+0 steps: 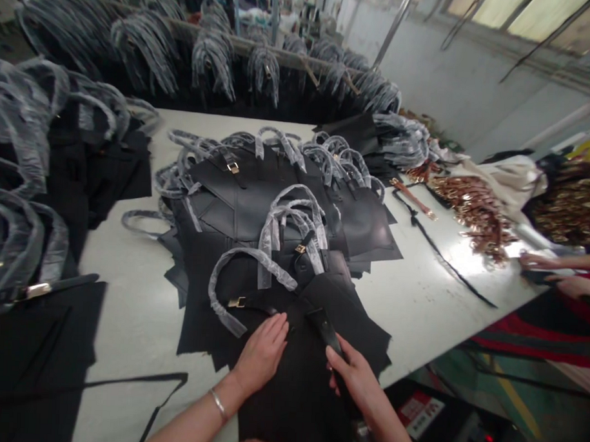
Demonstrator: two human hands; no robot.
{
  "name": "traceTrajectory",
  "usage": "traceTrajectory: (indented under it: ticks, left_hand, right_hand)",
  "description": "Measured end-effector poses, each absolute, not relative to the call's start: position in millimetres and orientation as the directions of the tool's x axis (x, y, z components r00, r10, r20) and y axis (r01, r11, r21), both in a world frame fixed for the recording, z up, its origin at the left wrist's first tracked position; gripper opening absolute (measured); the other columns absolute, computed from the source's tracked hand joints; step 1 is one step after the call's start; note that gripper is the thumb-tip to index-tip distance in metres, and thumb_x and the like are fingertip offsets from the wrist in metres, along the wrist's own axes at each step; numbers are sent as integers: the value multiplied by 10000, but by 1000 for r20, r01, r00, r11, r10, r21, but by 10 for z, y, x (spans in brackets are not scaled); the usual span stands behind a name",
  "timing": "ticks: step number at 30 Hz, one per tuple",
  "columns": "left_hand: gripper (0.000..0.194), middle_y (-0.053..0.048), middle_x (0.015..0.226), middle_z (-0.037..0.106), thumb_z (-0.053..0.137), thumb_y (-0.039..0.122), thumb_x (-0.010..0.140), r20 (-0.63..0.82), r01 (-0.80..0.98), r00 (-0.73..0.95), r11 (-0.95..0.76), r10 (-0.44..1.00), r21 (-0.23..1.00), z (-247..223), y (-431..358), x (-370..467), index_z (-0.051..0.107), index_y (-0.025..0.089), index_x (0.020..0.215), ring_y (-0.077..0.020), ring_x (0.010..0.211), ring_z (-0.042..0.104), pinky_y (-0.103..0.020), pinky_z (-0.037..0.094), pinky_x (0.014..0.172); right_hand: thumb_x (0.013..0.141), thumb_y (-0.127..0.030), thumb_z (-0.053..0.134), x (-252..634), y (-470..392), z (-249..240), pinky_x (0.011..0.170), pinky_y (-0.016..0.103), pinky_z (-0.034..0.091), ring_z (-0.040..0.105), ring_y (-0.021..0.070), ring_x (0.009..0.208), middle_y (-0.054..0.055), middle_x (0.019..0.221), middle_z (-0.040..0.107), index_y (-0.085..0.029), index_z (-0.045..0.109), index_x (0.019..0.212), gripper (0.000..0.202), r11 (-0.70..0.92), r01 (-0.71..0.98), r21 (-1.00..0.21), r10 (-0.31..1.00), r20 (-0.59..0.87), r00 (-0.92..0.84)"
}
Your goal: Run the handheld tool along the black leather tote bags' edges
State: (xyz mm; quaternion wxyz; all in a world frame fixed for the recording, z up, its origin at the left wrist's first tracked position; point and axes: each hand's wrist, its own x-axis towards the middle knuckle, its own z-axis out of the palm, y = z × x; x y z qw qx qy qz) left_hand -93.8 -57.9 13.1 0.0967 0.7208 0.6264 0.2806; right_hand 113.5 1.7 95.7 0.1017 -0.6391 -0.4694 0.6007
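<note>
A black leather bag panel (299, 389) lies on top of a pile at the near edge of the white table (132, 305). My left hand (264, 352) rests flat on the panel, fingers together, just below a strap with a gold buckle (236, 302). My right hand (355, 374) grips a black strap (327, 328) that runs up the panel. A handle wrapped in clear film (248, 261) loops over the panel above my hands.
More black panels with wrapped handles (281, 201) are stacked behind. Further stacks sit at the left (29, 192) and hang on a rail at the back (213, 57). Gold hardware (474, 211) lies at the right, near another person's hands (545, 263).
</note>
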Motion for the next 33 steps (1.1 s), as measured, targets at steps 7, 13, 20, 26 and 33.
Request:
traceTrajectory:
  ticks: [7,13,20,26,33]
  left_hand:
    - [356,-134,1374,574,452,137,941,262,856,147,-255,954,449,12,-609,-1045,601,157,1264,-275,1270,539,-469,482,1064]
    - [303,-108,1264,647,472,97,933,204,787,115,-215,972,578,141,-495,-1154,656,170,1161,-241,1147,599,-425,525,977]
    - [211,-36,988,719,534,60,906,121,635,80,-144,989,759,172,-201,-1413,694,187,960,-170,927,647,-318,519,875]
    - [204,-20,971,726,568,69,884,30,607,87,-77,996,791,221,-152,-1453,706,199,960,-162,915,664,-292,503,878]
    - [192,-26,1002,733,581,91,890,97,576,82,-127,992,807,140,-164,-1469,712,203,973,-168,948,671,-307,517,898]
  right_hand:
    - [797,-526,646,924,135,935,476,259,467,561,138,519,-36,668,586,-155,481,1407,733,-465,393,-793,835,-541,-105]
    - [820,-527,642,1068,-4,1125,565,288,496,576,164,595,-18,691,627,-168,451,1457,755,-334,492,-804,869,-464,-170]
    - [826,-448,631,1274,-210,1117,470,243,450,548,128,488,-42,620,597,-182,501,1422,666,-419,576,-702,677,-664,-317]
    - [844,-425,616,1016,-165,967,446,222,438,554,119,467,-53,586,571,-192,499,1424,636,-361,619,-697,616,-677,-403]
    - [831,-422,634,1044,-188,1078,487,242,455,562,125,513,-27,689,621,-188,504,1427,653,-356,639,-682,592,-694,-411]
